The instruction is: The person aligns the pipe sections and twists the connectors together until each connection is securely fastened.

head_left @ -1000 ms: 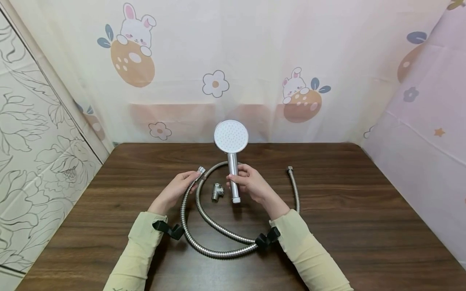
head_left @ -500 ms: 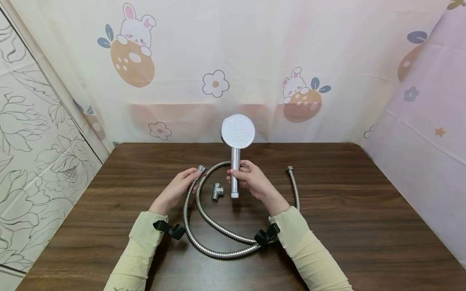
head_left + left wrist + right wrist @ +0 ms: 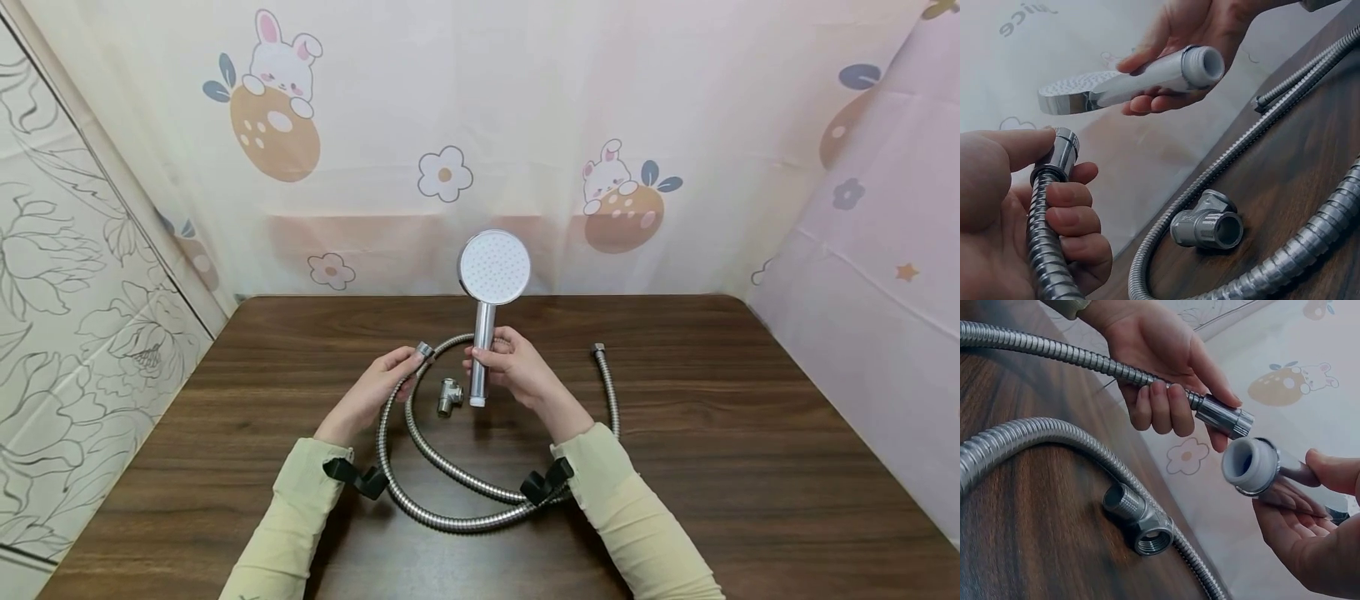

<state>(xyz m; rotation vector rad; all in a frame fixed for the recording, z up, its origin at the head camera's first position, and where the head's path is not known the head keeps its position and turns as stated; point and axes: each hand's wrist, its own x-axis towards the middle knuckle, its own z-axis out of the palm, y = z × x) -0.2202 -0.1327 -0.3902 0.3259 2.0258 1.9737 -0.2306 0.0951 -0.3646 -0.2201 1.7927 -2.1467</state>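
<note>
My left hand [image 3: 372, 392] grips one end of a ribbed metal shower hose [image 3: 457, 525], its thumb against the chrome end nut [image 3: 1224, 415]. Held in my right hand [image 3: 525, 371] by the handle is a chrome shower head [image 3: 495, 267], its white spray face towards me and the handle pointing down. The white threaded end [image 3: 1202, 66] of the handle is bare. In the right wrist view the nut and that thread are close together. Below them on the table lies a chrome T-shaped fitting [image 3: 449, 397].
The hose loops over the dark wooden table [image 3: 750, 467], and its other end [image 3: 598, 350] lies to the right. A patterned curtain [image 3: 360, 150] hangs behind the table. Black straps [image 3: 354, 478] are on both wrists.
The shower head has risen and shifted slightly right, its handle end now tilting towards the left. My left hand has brought the hose end a little to the right.
</note>
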